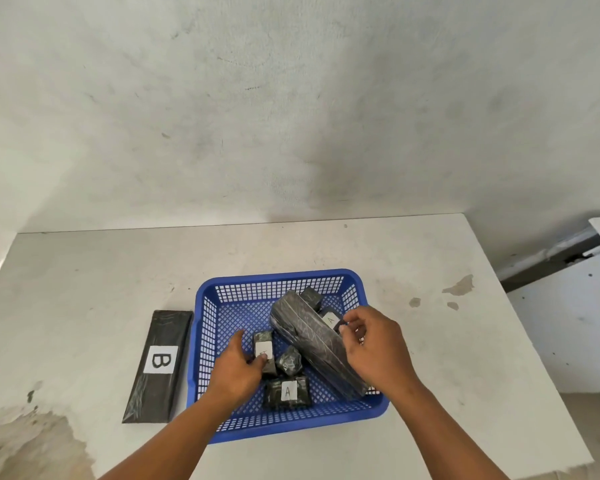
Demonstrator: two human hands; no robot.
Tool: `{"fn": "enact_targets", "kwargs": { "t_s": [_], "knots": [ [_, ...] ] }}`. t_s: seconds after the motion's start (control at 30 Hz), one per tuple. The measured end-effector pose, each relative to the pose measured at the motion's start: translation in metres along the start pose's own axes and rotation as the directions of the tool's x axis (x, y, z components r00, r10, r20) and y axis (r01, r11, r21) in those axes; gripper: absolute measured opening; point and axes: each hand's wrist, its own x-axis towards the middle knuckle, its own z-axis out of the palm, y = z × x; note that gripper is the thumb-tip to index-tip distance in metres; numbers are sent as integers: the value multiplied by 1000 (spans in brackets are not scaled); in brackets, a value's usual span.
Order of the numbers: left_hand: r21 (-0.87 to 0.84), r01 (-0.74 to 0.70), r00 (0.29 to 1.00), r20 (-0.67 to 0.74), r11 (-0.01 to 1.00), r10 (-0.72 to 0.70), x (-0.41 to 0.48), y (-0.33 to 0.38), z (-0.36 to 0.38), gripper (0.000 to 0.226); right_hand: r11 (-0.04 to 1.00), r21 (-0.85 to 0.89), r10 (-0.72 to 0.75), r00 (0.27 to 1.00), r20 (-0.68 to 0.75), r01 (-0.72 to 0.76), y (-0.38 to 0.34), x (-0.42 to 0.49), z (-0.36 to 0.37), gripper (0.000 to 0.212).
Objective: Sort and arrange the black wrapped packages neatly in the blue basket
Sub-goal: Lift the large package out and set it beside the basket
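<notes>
In the blue plastic mesh basket [201, 327] on the white table [430, 341], the left hand [238, 368] fingers pinch a small black wrapped white-labelled package [263, 344], while the right hand [374, 344] fingers curl loosely, holding nothing, over the long black wrapped package [312, 341]

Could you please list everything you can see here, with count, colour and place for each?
basket: one, blue, centre of the table.
long package: one, black, lying slantwise in the basket.
small packages: at least five, black, some with white labels, in the basket.
flat package: one, black, white label "B", on the table left of the basket.
table: one, white, stained.
wall: grey-white, behind.
left hand: touching a labelled small package.
right hand: at the long package.
</notes>
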Motion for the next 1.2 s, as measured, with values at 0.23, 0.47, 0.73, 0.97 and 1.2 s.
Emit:
{"fn": "enact_targets", "kwargs": {
  "t_s": [0.23,0.47,0.73,0.97,1.2],
  "knots": [
    [-20,-63,993,-105,998,60,-2,25,-10,59,927,-365,23,955,294,90,8,-6,23,92],
    [-142,-53,998,-38,988,48,-28,86,-10,52,976,-209,-33,988,148,64,9,-7,15,52],
    [-608,-11,997,-69,794,-40,-52,139,-4,72,903,-269,-365,929,-61,337,-40,-27,-5,49],
    [-717,-193,981,-127,670,146,-54,149,-10,52,937,163,-306,951,-51,310,-26,-23,-34,62],
    [-776,-119,979,12,619,203,-46,155,17,50,979,58,-185,969,-165,197,4,-16,-51,79]
  ]
}}
